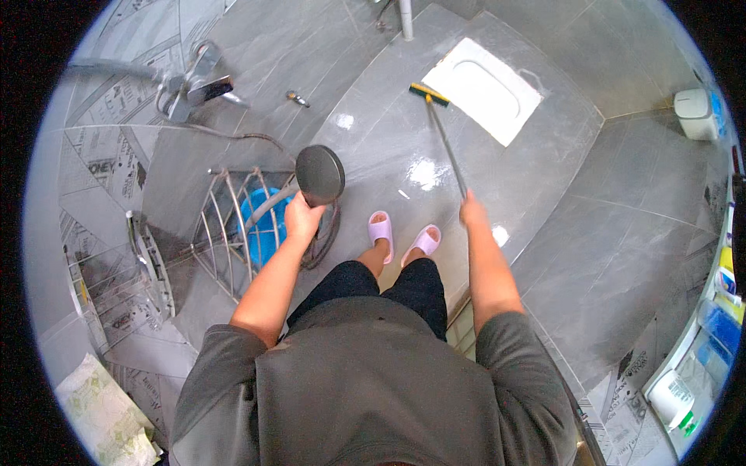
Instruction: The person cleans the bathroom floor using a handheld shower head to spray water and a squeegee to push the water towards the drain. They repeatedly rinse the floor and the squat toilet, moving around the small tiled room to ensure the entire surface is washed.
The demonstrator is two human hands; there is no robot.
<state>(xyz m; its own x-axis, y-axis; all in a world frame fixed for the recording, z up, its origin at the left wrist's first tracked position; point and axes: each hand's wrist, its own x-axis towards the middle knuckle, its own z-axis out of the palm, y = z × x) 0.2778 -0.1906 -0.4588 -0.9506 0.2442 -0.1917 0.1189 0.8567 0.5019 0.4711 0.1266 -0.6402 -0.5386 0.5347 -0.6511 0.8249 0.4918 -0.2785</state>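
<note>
Head view, and both hands are busy! The left grip (301, 220) is clamped around the handle of a black round shower head (319, 175), held up on the person's left. Over on the right, the right grip (472, 211) is wrapped firmly round the grey pole (447, 144) of a floor brush, arm stretched forward. Down at the far end, the yellow-and-dark brush head (429, 95) sits on the grey tiled floor (373, 147), just beside the white squat toilet (475, 95); whether they touch, I can't tell. Wet glare shines off those tiles! Lilac slippers (380, 227) point toward the brush, and to the left a blue tub (266, 241) shows through the bars of a metal rack (230, 198), below the wall-mounted mixer tap (186, 89).
</note>
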